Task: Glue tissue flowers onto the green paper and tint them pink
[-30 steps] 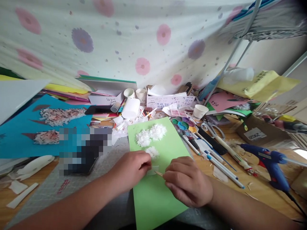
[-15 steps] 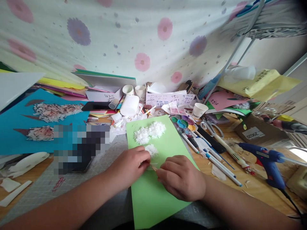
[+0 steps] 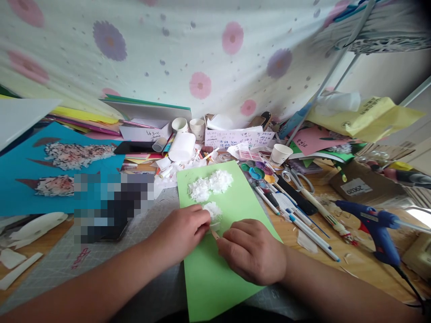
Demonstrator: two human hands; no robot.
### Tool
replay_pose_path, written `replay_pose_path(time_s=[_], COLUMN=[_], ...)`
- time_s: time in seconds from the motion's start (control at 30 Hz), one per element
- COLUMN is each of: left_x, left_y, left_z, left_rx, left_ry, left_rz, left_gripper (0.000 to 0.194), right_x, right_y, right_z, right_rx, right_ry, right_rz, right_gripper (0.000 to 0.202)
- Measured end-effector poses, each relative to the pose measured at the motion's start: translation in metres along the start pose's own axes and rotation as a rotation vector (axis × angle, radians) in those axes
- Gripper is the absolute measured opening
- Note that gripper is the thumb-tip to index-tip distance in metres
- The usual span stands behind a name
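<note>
A light green sheet [image 3: 218,278] lies over a grey cutting mat [image 3: 43,273]. Two ruffled white paper clusters [image 3: 210,184] sit on its upper part, with a smaller white cluster [image 3: 213,211] below them. My left hand [image 3: 188,229] rests beside the small cluster, its fingers pinched together; what they hold, if anything, is hidden. Between thumb and finger, my right hand [image 3: 252,251] grips a thin wooden stick [image 3: 214,233], whose tip points toward my left fingertips over the sheet.
Pens [image 3: 313,233], scissors [image 3: 298,177] and a blue glue gun [image 3: 373,224] lie at the right. Behind the sheet stand paper cups [image 3: 281,154] and a paint palette [image 3: 257,172]. A blue sheet with shaggy shapes [image 3: 20,157] is at the left.
The stick's tip has come away from my left fingertips and shows more clearly. My right hand has shifted very slightly left.
</note>
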State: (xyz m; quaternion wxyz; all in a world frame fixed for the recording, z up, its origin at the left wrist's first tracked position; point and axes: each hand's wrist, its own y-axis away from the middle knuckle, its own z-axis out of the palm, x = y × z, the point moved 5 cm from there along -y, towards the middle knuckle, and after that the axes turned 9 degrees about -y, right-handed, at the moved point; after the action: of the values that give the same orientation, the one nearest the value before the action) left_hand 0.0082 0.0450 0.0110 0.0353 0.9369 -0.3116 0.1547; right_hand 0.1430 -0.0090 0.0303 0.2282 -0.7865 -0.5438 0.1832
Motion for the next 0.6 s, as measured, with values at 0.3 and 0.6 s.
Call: replay_pose_path(time_s=[0.3, 0.6], left_x=[0.0006, 0.0057], left_y=[0.0023, 0.0087], left_z=[0.0009, -0.0024], left_rx=[0.013, -0.069], left_ry=[-0.104, -0.156], left_rz=[-0.011, 0.009], left_gripper=[0.016, 0.023], right_x=[0.0020, -0.0017], right_y=[0.0014, -0.0037], right_z=[0.0088, 0.0071], right_rx=[-0.052, -0.053], right_ry=[0.027, 0.029], right_rz=[0.019, -0.006], right_gripper=[0.014, 0.017])
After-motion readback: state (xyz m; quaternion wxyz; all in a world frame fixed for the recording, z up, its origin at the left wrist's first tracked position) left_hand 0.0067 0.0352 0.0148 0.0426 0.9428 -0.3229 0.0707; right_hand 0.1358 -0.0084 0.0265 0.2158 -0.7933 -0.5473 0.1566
